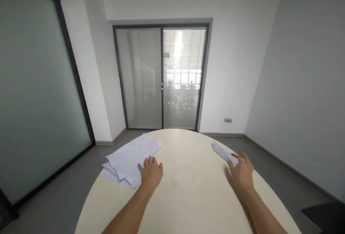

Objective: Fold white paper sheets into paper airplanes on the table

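A loose stack of white paper sheets point(134, 155) lies at the left of the round table, its near corners bent and uneven. My left hand point(151, 172) rests at the right edge of these sheets, fingers apart and fingertips touching the paper. On the right side of the table is a narrow folded piece of paper point(222, 151). My right hand point(242, 171) pinches its near end between thumb and fingers. The far end of the folded paper points away from me, towards the table's back right rim.
The cream round table point(188, 205) has faint smudges in its middle. Behind it stands a glass door point(144, 79) with blinds. A frosted glass panel point(40, 94) is at the left, a wall socket point(228, 120) at the right. A dark object point(326, 214) sits at lower right.
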The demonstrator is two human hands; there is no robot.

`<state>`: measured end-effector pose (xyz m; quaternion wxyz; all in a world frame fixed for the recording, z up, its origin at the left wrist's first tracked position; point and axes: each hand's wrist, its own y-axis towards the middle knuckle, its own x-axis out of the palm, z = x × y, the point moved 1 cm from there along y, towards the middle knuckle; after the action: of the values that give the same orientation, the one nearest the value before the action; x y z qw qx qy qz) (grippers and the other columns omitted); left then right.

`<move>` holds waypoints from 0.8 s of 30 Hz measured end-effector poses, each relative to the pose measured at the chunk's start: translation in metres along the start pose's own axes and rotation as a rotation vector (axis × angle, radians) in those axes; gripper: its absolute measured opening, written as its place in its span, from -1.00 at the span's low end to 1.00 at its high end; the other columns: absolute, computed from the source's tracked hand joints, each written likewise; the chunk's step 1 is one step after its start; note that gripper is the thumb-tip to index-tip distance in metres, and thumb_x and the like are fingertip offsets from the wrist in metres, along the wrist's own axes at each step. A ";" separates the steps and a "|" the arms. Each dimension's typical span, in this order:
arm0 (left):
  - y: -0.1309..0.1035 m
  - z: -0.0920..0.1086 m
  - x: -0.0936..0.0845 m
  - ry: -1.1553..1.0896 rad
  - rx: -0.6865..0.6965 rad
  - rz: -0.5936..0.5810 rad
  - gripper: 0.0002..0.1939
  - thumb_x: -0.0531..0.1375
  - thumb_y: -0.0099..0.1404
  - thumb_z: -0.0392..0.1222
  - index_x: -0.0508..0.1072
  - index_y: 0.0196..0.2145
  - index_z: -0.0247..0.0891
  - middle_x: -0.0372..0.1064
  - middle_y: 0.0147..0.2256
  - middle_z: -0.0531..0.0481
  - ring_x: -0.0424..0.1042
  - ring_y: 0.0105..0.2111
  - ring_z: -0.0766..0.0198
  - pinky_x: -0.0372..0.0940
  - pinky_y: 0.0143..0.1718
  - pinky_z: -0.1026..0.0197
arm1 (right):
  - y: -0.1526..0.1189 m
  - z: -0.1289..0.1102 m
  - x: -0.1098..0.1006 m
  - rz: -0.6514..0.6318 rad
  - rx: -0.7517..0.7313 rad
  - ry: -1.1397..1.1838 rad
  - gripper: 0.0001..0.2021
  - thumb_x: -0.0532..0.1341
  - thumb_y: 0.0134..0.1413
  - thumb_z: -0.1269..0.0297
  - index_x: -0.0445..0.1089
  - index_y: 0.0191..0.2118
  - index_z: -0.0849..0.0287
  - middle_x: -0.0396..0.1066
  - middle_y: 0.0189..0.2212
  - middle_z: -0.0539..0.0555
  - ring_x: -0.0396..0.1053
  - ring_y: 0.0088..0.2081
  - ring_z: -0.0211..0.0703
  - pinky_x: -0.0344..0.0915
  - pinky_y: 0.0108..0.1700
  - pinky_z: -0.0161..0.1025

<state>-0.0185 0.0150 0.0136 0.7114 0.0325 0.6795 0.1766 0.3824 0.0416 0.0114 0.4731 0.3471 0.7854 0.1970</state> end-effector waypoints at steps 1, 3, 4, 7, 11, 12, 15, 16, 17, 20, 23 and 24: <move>0.000 0.000 -0.001 0.007 0.008 0.007 -0.54 -0.04 0.40 -0.05 0.32 0.13 -0.34 0.19 0.18 -0.32 0.07 0.19 -0.14 -0.03 0.12 -0.37 | -0.001 -0.003 -0.002 0.013 -0.028 -0.003 -0.56 0.03 0.07 0.18 0.38 0.00 0.30 0.14 0.16 0.40 -0.05 0.28 0.24 -0.04 0.23 0.16; 0.002 -0.003 -0.004 0.012 0.027 -0.003 -0.61 -0.05 0.41 -0.11 0.37 0.06 -0.30 0.27 0.10 -0.29 0.15 0.13 -0.09 0.06 0.09 -0.25 | -0.002 -0.010 -0.007 0.032 -0.087 -0.001 -0.57 0.03 0.09 0.18 0.39 -0.01 0.30 0.11 0.18 0.42 0.00 0.26 0.26 -0.01 0.22 0.16; 0.004 -0.006 -0.006 0.006 0.042 -0.012 -0.64 -0.06 0.42 -0.15 0.39 0.02 -0.28 0.31 0.06 -0.25 0.22 0.07 -0.03 0.13 0.06 -0.15 | -0.003 -0.013 -0.009 0.040 -0.106 0.007 -0.58 0.04 0.09 0.18 0.40 -0.03 0.31 0.11 0.18 0.42 0.04 0.24 0.26 0.01 0.22 0.16; 0.011 -0.017 -0.009 -0.003 0.071 -0.039 -0.63 -0.04 0.40 -0.30 0.33 0.11 -0.23 0.33 0.00 -0.22 0.31 -0.04 0.08 0.24 -0.12 0.12 | -0.006 -0.026 -0.012 0.002 -0.175 0.048 -0.63 0.04 0.10 0.20 0.42 -0.08 0.27 0.19 0.15 0.36 0.11 0.19 0.22 0.05 0.22 0.15; 0.018 -0.031 -0.008 0.004 0.067 0.009 -0.63 0.02 0.40 -0.24 0.32 0.12 -0.29 0.34 0.00 -0.22 0.29 0.01 0.04 0.22 -0.07 0.14 | -0.020 -0.048 -0.004 -0.209 -0.293 0.134 -0.66 0.02 0.16 0.17 0.45 -0.12 0.18 0.37 0.04 0.24 0.20 0.16 0.12 0.11 0.23 0.11; 0.019 -0.033 -0.007 0.005 0.066 0.014 -0.65 0.02 0.39 -0.23 0.35 0.09 -0.30 0.36 -0.02 -0.21 0.30 -0.01 0.05 0.22 -0.08 0.14 | -0.025 -0.054 -0.001 -0.285 -0.316 0.162 -0.66 0.03 0.17 0.15 0.44 -0.08 0.17 0.37 0.04 0.23 0.23 0.15 0.10 0.13 0.23 0.11; 0.022 -0.037 -0.007 0.005 0.050 0.002 -0.72 0.01 0.39 -0.24 0.40 -0.01 -0.27 0.41 -0.10 -0.17 0.36 -0.09 0.07 0.24 -0.15 0.14 | -0.043 -0.072 0.003 -0.503 -0.424 0.227 -0.61 0.06 0.21 0.05 0.43 0.01 0.12 0.30 0.16 0.20 0.17 0.23 0.09 0.12 0.26 0.11; 0.023 -0.038 -0.007 0.006 0.043 0.000 -0.73 0.02 0.39 -0.24 0.41 -0.03 -0.27 0.41 -0.11 -0.16 0.36 -0.09 0.07 0.24 -0.16 0.14 | -0.048 -0.077 0.004 -0.558 -0.467 0.243 -0.59 0.06 0.22 0.03 0.41 0.06 0.10 0.27 0.20 0.18 0.10 0.27 0.09 0.09 0.27 0.12; 0.024 -0.038 -0.008 0.007 0.035 -0.002 -0.74 0.02 0.39 -0.24 0.41 -0.04 -0.26 0.41 -0.12 -0.16 0.36 -0.09 0.06 0.24 -0.16 0.13 | -0.052 -0.081 0.003 -0.596 -0.497 0.253 -0.57 0.06 0.22 0.00 0.40 0.07 0.10 0.26 0.21 0.18 0.05 0.30 0.10 0.06 0.28 0.13; 0.027 -0.040 -0.010 0.006 0.021 -0.007 -0.76 0.04 0.39 -0.21 0.41 -0.06 -0.25 0.41 -0.12 -0.15 0.36 -0.08 0.06 0.25 -0.17 0.13 | -0.058 -0.086 0.004 -0.687 -0.529 0.256 -0.52 0.04 0.24 -0.05 0.39 0.10 0.12 0.25 0.22 0.18 0.01 0.32 0.10 0.02 0.31 0.13; 0.029 -0.041 -0.010 0.000 0.010 -0.016 -0.76 0.00 0.41 -0.22 0.42 -0.08 -0.25 0.42 -0.12 -0.16 0.36 -0.07 0.08 0.27 -0.21 0.18 | -0.057 -0.086 0.006 -0.742 -0.492 0.241 -0.49 0.03 0.24 -0.07 0.38 0.12 0.13 0.26 0.21 0.20 0.05 0.30 0.10 0.02 0.31 0.12; 0.030 -0.041 -0.010 -0.001 0.005 -0.020 -0.75 -0.01 0.42 -0.23 0.43 -0.09 -0.26 0.42 -0.12 -0.17 0.37 -0.07 0.09 0.28 -0.23 0.20 | -0.057 -0.086 0.006 -0.749 -0.477 0.239 -0.48 0.02 0.24 -0.08 0.38 0.13 0.13 0.27 0.20 0.20 0.06 0.30 0.10 0.02 0.31 0.12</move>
<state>-0.0651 0.0319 0.0286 0.7134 0.0277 0.6799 0.1675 0.2845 0.0089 0.0124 0.4845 -0.1046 0.8386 0.2262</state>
